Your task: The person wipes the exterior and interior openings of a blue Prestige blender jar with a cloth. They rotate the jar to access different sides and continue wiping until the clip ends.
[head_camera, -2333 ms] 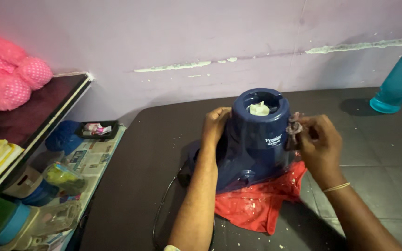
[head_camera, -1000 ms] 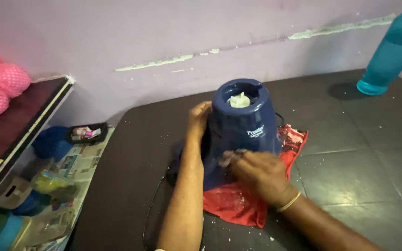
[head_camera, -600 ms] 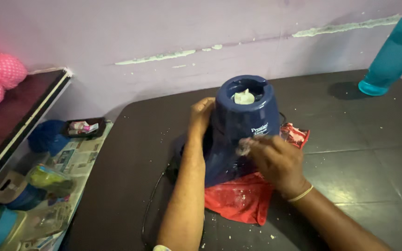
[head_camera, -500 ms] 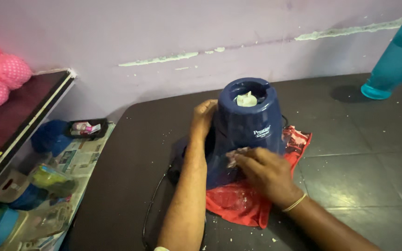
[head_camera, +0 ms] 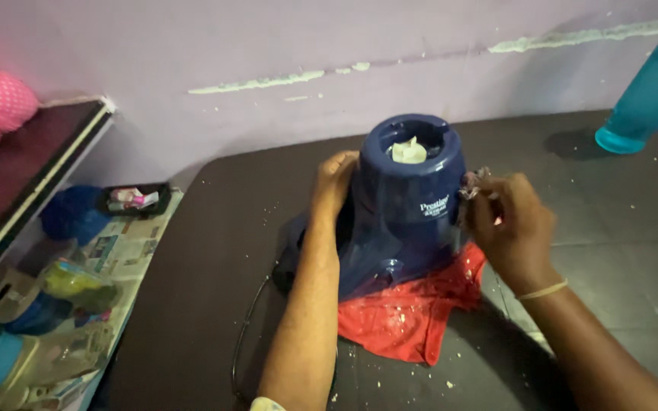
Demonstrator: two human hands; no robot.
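Note:
A dark blue mixer-grinder base [head_camera: 401,205] stands on a red cloth [head_camera: 413,312] on the dark table [head_camera: 207,259]. Its top socket holds a whitish coupler. My left hand [head_camera: 334,183] grips the base's left side and steadies it. My right hand [head_camera: 508,224] is at the base's right side, fingers pinched on a small greyish wad pressed against the blue shell. White crumbs speckle the cloth and table around it. A black power cord [head_camera: 245,342] loops off the base toward the front left.
A teal bottle [head_camera: 649,91] stands at the back right by the lilac wall. Left of the table are a dark shelf [head_camera: 24,167] with pink netted items, and a floor with newspaper [head_camera: 119,251], a blue bowl and containers.
My right hand has moved from the base's front to its right side, higher up. The left hand keeps its hold. The view has shifted slightly.

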